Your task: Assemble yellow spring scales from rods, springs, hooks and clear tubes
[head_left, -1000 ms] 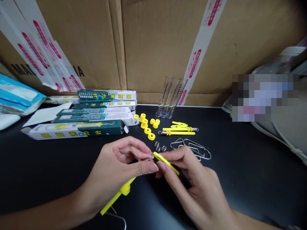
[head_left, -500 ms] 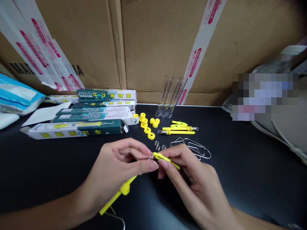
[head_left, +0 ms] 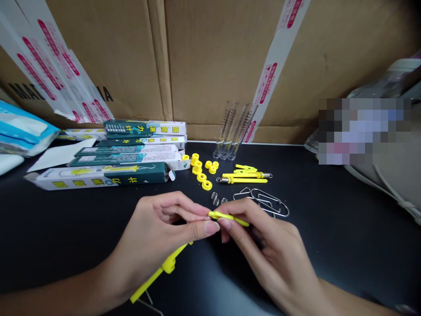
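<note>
My left hand (head_left: 176, 226) is closed, its thumb and fingertips pinching a spring (head_left: 208, 218) of which only the metal loop end shows. Below that palm slants a yellow plastic rod (head_left: 149, 283) with a thicker collar; its upper end is hidden, so whether it joins the spring I cannot tell. A thin bent wire (head_left: 149, 298) shows beside the rod's lower end. Between thumb and index finger, my right hand (head_left: 268, 250) grips a small flat yellow plastic piece (head_left: 235, 218). The tip of this piece meets the loop at my left fingertips.
Just beyond my hands lie small springs (head_left: 215, 198), large wire hooks (head_left: 269, 202), yellow rods with springs (head_left: 250, 180) and several yellow caps (head_left: 201, 177). Clear scale tubes (head_left: 232, 131) stand behind. Printed boxes (head_left: 105, 176) lie left, before a cardboard box (head_left: 210, 66).
The yellow piece has turned slightly, lying flatter in my right fingers, and its tip sits closer to my left fingertips. The yellow rod has swung a little down and left.
</note>
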Tool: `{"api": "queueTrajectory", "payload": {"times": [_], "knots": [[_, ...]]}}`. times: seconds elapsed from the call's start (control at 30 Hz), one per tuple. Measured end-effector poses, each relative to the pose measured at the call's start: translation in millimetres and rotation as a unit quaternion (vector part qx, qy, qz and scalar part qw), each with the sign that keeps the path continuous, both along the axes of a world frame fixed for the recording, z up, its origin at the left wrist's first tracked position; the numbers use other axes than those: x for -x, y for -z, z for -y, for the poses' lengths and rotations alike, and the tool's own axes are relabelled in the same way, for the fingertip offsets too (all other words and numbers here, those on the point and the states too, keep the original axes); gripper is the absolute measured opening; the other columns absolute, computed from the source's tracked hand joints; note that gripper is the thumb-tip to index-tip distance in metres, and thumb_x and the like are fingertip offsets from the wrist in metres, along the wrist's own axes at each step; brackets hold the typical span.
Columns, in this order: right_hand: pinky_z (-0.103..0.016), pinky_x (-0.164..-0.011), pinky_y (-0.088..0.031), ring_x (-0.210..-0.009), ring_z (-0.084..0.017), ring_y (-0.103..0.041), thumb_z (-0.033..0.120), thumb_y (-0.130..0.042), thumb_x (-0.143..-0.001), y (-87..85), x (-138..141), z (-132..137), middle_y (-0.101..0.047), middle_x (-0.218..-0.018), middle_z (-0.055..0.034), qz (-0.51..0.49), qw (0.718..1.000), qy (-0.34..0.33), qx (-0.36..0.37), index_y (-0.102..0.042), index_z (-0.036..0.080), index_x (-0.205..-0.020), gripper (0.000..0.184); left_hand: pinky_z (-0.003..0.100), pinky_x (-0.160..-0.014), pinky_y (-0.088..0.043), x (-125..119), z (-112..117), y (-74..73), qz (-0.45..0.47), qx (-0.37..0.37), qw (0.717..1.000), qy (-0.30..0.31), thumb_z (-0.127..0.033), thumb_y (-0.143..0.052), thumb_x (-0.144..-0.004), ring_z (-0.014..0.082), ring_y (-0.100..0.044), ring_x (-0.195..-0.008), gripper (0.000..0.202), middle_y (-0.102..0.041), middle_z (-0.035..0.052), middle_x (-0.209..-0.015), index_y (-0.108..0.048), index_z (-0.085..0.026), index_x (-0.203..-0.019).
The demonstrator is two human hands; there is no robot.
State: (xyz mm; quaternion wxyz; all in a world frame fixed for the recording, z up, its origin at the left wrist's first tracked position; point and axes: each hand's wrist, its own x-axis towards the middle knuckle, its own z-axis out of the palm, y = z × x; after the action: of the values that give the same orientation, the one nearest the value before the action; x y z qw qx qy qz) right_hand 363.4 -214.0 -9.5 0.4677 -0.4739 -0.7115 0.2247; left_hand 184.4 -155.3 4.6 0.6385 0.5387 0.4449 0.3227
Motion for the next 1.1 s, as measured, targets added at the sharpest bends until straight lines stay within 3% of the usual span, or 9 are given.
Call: {"api": "queueTrajectory", "payload": {"times": [0.47, 0.87, 1.1], "knots": [[-0.019, -0.069, -0.051, -0.071, -0.011, -0.064, 0.003, -0.049, -0.098, 4.9, -6.9, -5.1, -0.068, -0.084, 0.0007, 0.042, 0.998, -0.016, -0.033, -0.061, 0.02, -0.101, 0.021, 0.019, -0.062, -0.051, -2.6, -0.1, -1.8, -0.031, -0.001, 1.0, 0.002, -0.025, -0.093, -0.061, 0.0132, -0.068, -0.062, 0.022, -0.073, -0.003, -0.058, -0.074, -0.019, -0.071], [-0.024, -0.064, -0.052, -0.069, -0.013, -0.062, 0.002, -0.043, -0.098, 9.7, -13.1, -7.3, -0.064, -0.081, 0.0, 0.075, 0.994, -0.037, -0.063, -0.06, 0.021, -0.102, 0.027, 0.02, -0.064, -0.051, -2.9, 0.1, -0.1, -0.036, 0.02, 0.999, 0.005, -0.024, -0.093, -0.058, 0.0139, -0.067, -0.062, 0.024, -0.072, -0.0039, -0.057, -0.078, -0.021, -0.076], [-0.03, -0.069, -0.051, -0.073, -0.017, -0.057, -0.004, -0.042, -0.094, 13.5, -17.2, -7.1, -0.065, -0.086, -0.0038, 0.152, 0.979, -0.057, -0.119, -0.057, 0.02, -0.107, 0.032, 0.017, -0.062, -0.05, -2.2, 0.1, -1.1, -0.055, 0.009, 0.998, 0.004, -0.02, -0.093, -0.057, 0.0117, -0.065, -0.063, 0.02, -0.069, -0.0054, -0.058, -0.08, -0.023, -0.071]]}}
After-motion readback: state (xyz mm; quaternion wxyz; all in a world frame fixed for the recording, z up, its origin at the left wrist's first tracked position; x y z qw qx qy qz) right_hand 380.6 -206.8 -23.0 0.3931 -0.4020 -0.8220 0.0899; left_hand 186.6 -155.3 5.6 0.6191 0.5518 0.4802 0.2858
